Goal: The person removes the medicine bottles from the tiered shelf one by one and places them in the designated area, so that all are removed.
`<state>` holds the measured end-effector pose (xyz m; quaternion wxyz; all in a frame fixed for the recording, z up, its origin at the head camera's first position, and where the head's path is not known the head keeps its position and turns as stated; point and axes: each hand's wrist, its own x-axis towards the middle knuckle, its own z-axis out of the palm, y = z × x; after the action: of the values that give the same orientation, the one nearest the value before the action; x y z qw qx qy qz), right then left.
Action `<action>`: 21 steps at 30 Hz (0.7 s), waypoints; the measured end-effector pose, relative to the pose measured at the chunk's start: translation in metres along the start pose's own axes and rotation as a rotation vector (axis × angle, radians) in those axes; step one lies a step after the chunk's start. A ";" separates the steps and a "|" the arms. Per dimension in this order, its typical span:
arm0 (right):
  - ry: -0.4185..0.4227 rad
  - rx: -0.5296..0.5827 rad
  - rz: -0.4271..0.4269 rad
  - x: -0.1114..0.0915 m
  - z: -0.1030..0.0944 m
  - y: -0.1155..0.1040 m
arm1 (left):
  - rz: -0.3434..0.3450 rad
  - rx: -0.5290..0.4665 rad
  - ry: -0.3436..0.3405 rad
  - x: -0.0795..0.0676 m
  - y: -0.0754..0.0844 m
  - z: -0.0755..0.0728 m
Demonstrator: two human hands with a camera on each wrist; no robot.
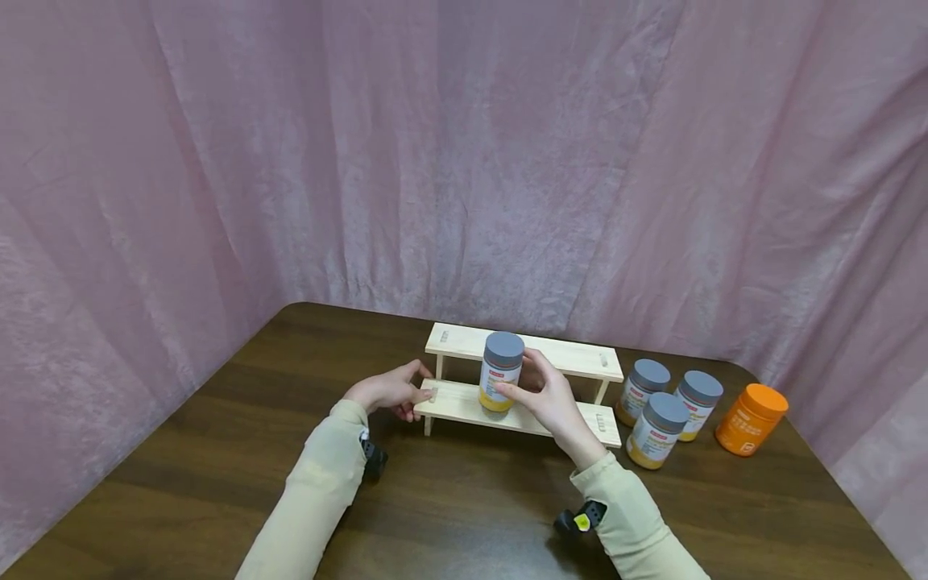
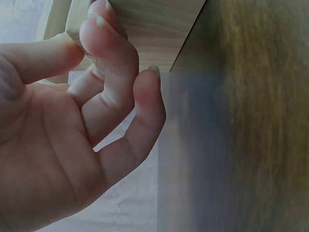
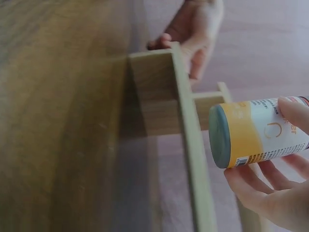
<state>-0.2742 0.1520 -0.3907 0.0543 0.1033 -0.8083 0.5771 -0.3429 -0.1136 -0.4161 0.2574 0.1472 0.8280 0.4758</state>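
A two-tier pale wooden shelf [image 1: 464, 405] stands on the table. My right hand [image 1: 554, 400] grips a jar [image 1: 502, 372] with a grey lid and a white and yellow label, thumb on one side and fingers on the other. In the right wrist view, the base of the jar [image 3: 263, 131] hangs slightly above the lower board [image 3: 186, 130], with a gap between them. At the shelf's left end, my left hand [image 1: 391, 392] pinches the lower board. The left wrist view shows the thumb and fingertips of that hand [image 2: 72, 125] at the board's corner.
Three similar grey-lidded jars, one of them the front jar [image 1: 656, 431], are grouped just right of the shelf. Farther right stands an orange jar [image 1: 751, 419]. The dark wooden table [image 1: 435, 507] backs onto a pink curtain [image 1: 464, 161].
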 end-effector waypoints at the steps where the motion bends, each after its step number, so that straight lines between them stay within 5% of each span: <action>1: 0.001 0.003 -0.001 -0.001 -0.003 -0.002 | 0.000 0.003 0.000 0.000 0.000 0.000; 21: -0.022 0.000 -0.061 -0.018 -0.040 -0.036 | 0.004 0.023 -0.008 -0.003 0.003 0.000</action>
<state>-0.2501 0.1800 -0.3484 0.0631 0.1342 -0.8053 0.5740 -0.3407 -0.1137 -0.4127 0.2582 0.1536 0.8322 0.4661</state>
